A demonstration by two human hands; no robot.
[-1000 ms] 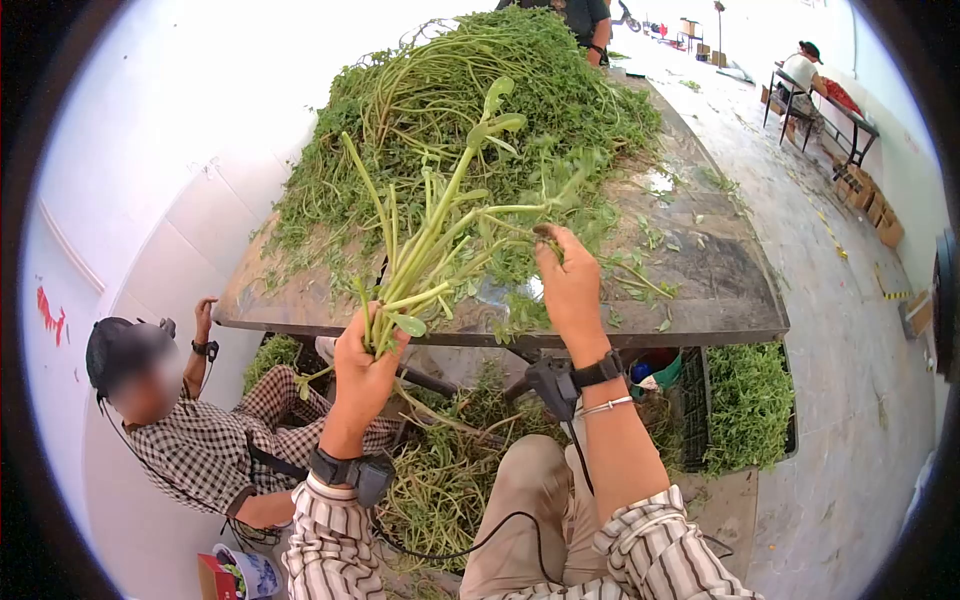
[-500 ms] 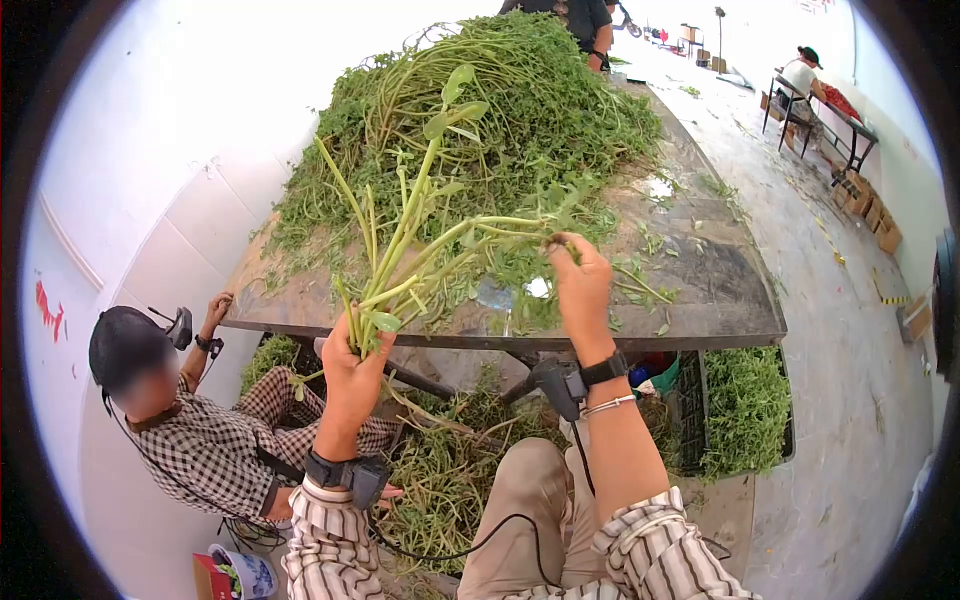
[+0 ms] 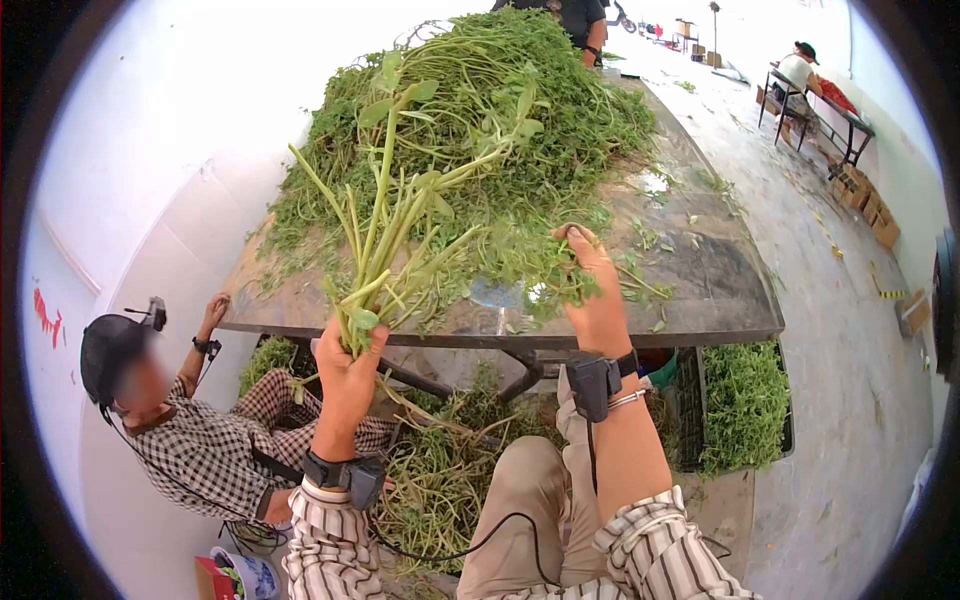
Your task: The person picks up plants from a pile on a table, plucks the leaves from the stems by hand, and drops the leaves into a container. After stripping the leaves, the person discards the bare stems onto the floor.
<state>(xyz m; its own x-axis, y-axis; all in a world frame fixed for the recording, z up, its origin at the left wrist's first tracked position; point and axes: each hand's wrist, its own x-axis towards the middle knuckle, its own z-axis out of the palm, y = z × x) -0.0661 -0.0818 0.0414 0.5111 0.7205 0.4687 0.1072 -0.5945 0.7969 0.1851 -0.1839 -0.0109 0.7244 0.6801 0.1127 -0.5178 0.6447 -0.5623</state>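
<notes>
Left hand [image 3: 348,365] clenched round a stem bunch [image 3: 395,240]; right hand [image 3: 598,295] pinches leafy tips above the worktop [image 3: 720,290]. Loose stems may slip out and drop.

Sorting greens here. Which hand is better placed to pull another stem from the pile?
Probably the right hand: it reaches over the table's greens pile, while the left hand grips the bunch.

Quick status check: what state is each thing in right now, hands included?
left hand: closed around the bunch's stem ends
right hand: fingers curled on leafy stems at the pile's near edge
bunch of stems: held upright, fanned out
pile of greens: heaped on the table
table: near side bare, scattered leaves
crate: full of greens
</notes>
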